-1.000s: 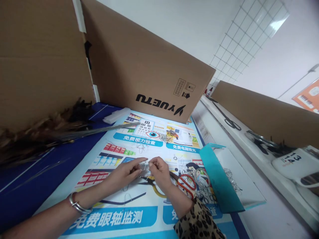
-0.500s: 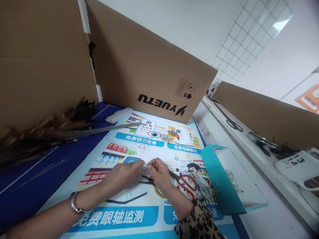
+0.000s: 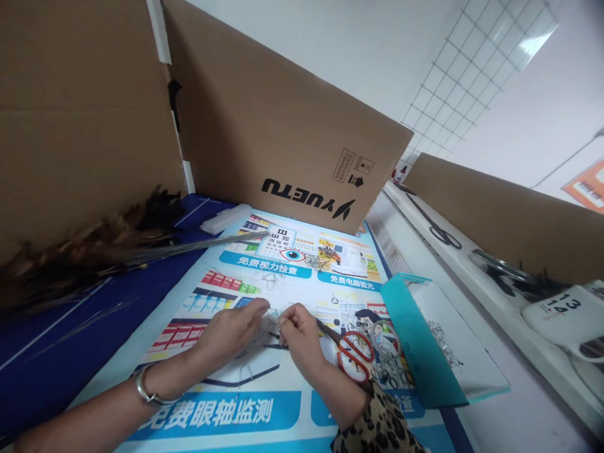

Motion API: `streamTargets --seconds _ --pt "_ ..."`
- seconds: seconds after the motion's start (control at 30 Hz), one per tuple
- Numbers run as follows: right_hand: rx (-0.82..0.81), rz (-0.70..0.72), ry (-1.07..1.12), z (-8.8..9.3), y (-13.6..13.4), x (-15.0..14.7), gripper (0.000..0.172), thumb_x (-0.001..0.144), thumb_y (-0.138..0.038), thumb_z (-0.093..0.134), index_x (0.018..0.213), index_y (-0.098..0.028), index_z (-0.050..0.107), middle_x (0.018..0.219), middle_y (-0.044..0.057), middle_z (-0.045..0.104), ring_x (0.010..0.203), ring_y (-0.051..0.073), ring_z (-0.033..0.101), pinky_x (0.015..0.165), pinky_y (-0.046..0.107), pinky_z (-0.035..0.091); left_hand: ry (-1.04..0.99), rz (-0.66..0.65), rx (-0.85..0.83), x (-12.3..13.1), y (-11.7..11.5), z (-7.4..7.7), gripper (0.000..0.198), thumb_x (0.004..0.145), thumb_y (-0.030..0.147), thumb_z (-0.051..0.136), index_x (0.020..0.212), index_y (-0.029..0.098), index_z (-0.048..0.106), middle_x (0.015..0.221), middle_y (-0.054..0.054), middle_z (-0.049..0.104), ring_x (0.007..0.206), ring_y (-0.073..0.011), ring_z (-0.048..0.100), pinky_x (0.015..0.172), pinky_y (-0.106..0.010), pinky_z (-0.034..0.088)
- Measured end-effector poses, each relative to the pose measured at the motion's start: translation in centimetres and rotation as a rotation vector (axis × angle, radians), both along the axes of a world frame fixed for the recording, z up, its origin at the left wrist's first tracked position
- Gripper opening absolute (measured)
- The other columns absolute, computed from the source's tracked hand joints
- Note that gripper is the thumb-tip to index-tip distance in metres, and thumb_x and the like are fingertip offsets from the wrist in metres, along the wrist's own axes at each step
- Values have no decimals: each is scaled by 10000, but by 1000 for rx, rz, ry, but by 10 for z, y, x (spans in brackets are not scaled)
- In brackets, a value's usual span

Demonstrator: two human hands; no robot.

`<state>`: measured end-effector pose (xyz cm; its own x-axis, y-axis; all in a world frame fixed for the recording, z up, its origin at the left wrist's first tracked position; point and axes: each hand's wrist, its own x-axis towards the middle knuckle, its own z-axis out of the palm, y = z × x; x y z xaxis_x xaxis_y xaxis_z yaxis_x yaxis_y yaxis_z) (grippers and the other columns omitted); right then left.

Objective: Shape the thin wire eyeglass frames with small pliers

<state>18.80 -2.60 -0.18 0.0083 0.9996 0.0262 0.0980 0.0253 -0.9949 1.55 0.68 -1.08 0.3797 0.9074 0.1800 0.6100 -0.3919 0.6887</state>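
Note:
My left hand (image 3: 233, 327) is over the printed sheet, its fingertips closed on one side of a thin pale wire loop (image 3: 270, 318). Opposite it, my right hand (image 3: 302, 336) pinches the loop's other side between thumb and fingers. The wire is very fine, and its ends are hard to make out. Dark tool tips (image 3: 277, 345) lie beneath the right hand, which hides the rest of that tool. Just right of this hand are red-handled scissors (image 3: 340, 340), beside a heap of small wire rings and loops (image 3: 389, 362).
A teal-and-white open box (image 3: 419, 352) with wire pieces stands at right. Brown feathery bundles (image 3: 104, 245) with long thin stems lie at left. Cardboard panels (image 3: 283, 126) wall the back and left. A mug (image 3: 554, 314) and more scissors (image 3: 443, 236) rest on the right ledge.
My left hand has drawn back slightly to the left, widening the space between the hands and showing more of the wire loop. The yellow tool handle is now hidden by my right hand.

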Motion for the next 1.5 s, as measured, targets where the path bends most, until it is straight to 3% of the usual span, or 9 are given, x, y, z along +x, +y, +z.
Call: streamTargets --seconds 0.3,0.53,0.7,0.83,1.0,1.27,1.4,1.5 --pt "8 -9 -24 -2 -4 -2 29 785 -225 514 773 -200 505 538 -69 476 467 92 458 451 192 333 -169 -53 -141 1 0 12 203 891 326 390 969 239 556 544 52 563 516 -168 561 525 -233 350" --pt "86 -16 -188 2 -6 -3 104 833 -282 508 779 -197 536 584 -53 497 545 103 466 517 202 358 -128 -169 -150 3 0 15 198 899 319 382 926 231 557 571 44 590 569 -167 580 561 -235 365" --pt "127 -36 -311 1 -6 -2 163 839 -296 502 721 -191 540 559 -55 467 552 102 439 519 199 333 -122 -217 -207 3 -4 26 232 915 347 342 927 229 542 582 48 581 572 -160 575 554 -229 372" --pt "119 -63 -326 -3 -4 1 168 840 -305 499 717 -193 527 549 -54 475 547 106 446 516 200 339 -132 -160 -235 3 -6 29 249 917 381 345 861 224 529 588 45 577 555 -155 568 528 -226 374" --pt "64 -57 -246 -6 -5 1 168 855 -323 477 745 -200 510 534 -59 485 500 102 460 510 205 366 -203 -62 -213 4 -5 16 289 909 399 367 714 219 480 559 48 558 505 -146 552 499 -224 382" --pt "-48 -13 -13 -2 -11 -9 147 836 -321 504 764 -193 492 552 -64 501 418 74 444 420 183 342 -524 49 -427 5 -8 14 335 871 460 428 658 207 476 509 69 506 403 -122 493 408 -213 371" --pt "-96 22 94 2 -14 -14 107 815 -284 509 773 -195 470 561 -67 518 383 63 417 374 171 303 -501 72 -381 5 -7 12 303 865 458 445 693 211 480 532 74 511 411 -119 491 418 -214 390" --pt "-115 44 52 6 -14 -13 59 806 -250 491 782 -199 473 573 -64 525 392 71 430 370 173 304 -472 42 -374 6 -6 13 304 873 455 436 691 213 468 517 79 492 395 -114 468 408 -211 376"
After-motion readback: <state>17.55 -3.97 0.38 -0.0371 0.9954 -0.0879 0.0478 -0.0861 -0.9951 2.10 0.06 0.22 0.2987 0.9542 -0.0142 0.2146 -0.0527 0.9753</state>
